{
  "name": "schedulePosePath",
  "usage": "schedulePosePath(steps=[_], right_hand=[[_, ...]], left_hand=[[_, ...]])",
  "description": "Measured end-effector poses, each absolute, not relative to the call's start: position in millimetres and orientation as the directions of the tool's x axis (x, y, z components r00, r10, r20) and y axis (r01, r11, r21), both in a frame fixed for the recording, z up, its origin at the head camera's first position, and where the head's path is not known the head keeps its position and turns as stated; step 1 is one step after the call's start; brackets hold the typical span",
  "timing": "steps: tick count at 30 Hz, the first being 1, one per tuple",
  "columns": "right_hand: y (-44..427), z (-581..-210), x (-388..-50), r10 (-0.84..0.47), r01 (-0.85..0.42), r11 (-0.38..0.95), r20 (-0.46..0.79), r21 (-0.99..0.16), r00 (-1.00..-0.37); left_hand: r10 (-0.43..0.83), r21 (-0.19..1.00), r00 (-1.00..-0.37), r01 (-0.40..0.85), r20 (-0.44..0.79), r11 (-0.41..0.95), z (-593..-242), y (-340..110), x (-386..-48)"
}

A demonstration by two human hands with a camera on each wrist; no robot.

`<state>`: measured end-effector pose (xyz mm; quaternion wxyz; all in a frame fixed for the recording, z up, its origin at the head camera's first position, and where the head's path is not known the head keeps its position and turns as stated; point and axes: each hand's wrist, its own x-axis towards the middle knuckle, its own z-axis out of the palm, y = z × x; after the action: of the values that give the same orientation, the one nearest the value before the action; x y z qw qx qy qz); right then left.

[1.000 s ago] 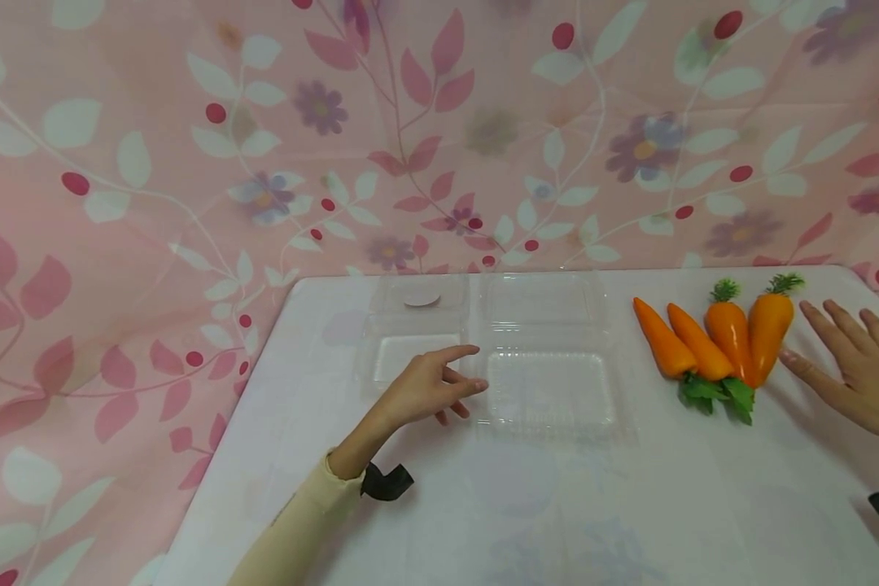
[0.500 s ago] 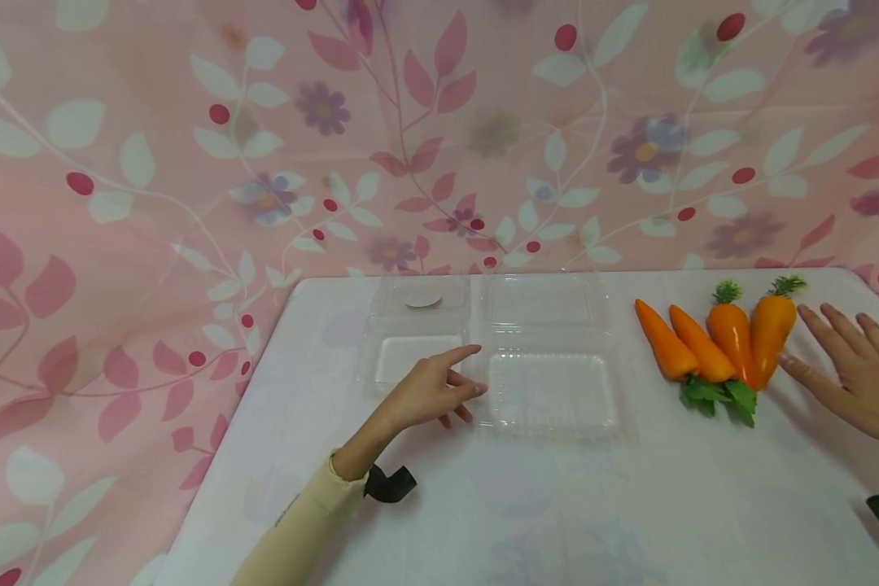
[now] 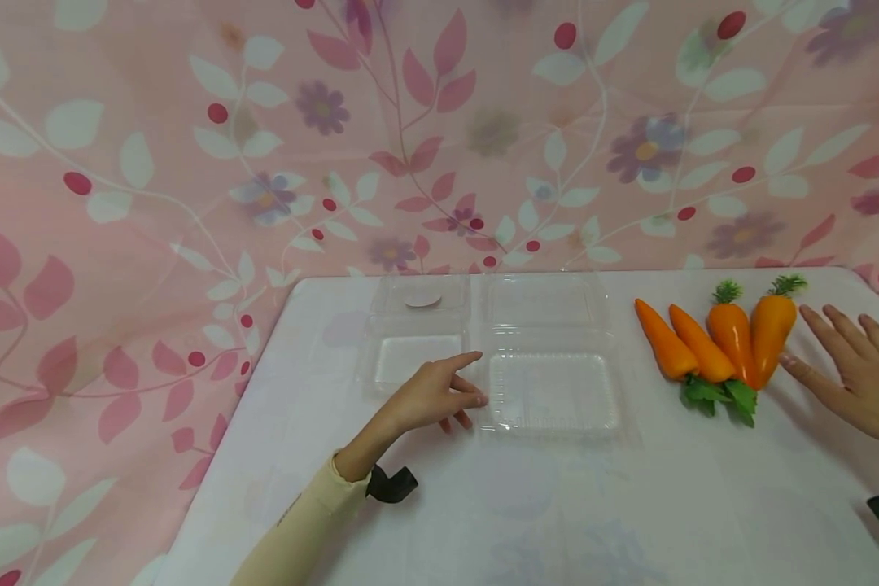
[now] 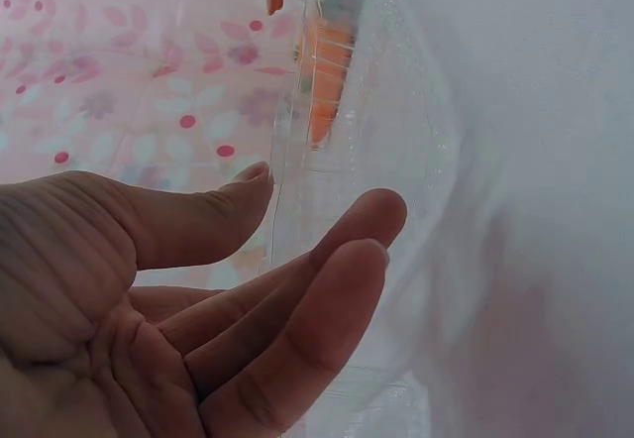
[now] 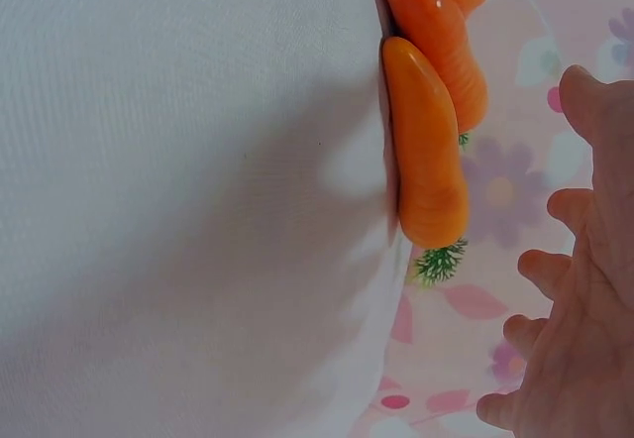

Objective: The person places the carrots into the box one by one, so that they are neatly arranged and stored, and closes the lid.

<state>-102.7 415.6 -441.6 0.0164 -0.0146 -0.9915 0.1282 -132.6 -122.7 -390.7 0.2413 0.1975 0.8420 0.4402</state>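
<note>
Two clear plastic containers with raised lids lie side by side in the head view, a smaller left one (image 3: 417, 358) and a larger right one (image 3: 553, 391). My left hand (image 3: 435, 395) hovers at the near right corner of the smaller one, fingers loosely extended, holding nothing; the left wrist view shows the hand (image 4: 248, 309) with thumb and fingers apart. Several orange carrots (image 3: 732, 334) lie grouped at the right, two with green leaves at the near end. Beside them my right hand (image 3: 860, 370) is spread, its fingers (image 5: 545, 274) holding nothing in the right wrist view.
A white table (image 3: 703, 505) carries everything. Behind it and at its left hangs a pink floral cloth (image 3: 439, 130). The larger container stands between my left hand and the carrots.
My left hand has shifted very slightly toward the near edge. The right hand, the containers and the carrots stay as they were.
</note>
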Motion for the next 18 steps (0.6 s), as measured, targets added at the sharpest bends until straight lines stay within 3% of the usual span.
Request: schedulePosePath(steps=[18], right_hand=[[418.9,-440.0,-109.5,0.038,0.031,0.961,0.021,-0.274,-0.999]], left_hand=[[0.536,0.823,-0.798,0.092,-0.276,0.560,-394.7,-121.0,-132.3]])
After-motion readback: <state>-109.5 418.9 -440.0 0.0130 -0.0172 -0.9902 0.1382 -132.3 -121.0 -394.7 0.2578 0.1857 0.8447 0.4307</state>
